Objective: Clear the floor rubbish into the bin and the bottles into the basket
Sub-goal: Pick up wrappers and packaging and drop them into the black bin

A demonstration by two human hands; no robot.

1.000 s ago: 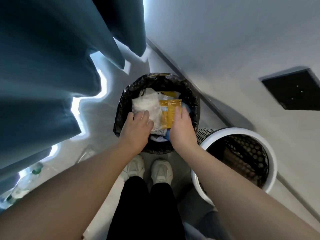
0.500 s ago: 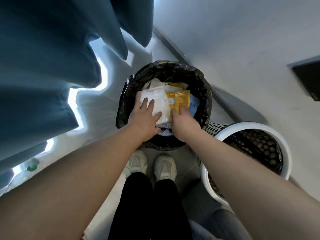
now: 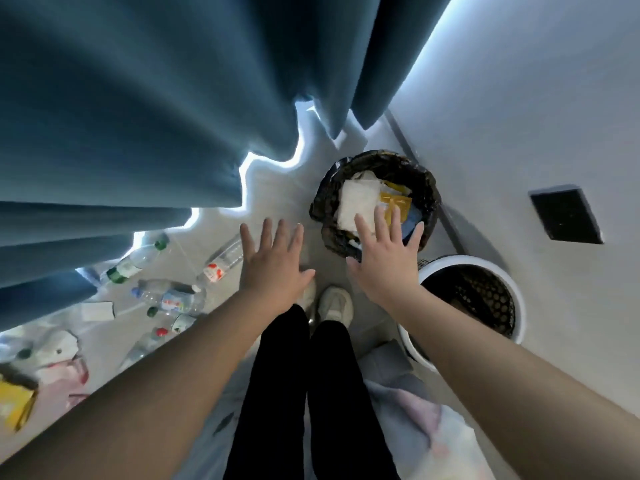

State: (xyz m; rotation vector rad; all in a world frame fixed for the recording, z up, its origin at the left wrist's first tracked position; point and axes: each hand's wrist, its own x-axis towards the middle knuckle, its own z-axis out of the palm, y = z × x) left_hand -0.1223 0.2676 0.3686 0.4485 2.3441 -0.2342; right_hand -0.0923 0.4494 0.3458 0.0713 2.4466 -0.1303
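Head view. The left hand point(image 3: 273, 265) and right hand point(image 3: 388, 265) were both spread flat, palms down, fingers straight and apart, gripping nothing. The right hand was over the near rim of the black-lined bin point(image 3: 427, 192), which contained a white wrapper point(image 3: 356, 202) and a yellow packet point(image 3: 394, 202). The left hand was over the floor point(image 3: 277, 188), just left of the bin. The white mesh basket point(image 3: 467, 260) stood beside the bin, along the wall point(image 3: 519, 98). Several plastic bottles point(image 3: 173, 299) lay on their sides on the floor at left, below the blue curtain point(image 3: 138, 98), with a paper scrap point(image 3: 97, 311) and a yellow pack point(image 3: 14, 403) towards the lower-left corner.
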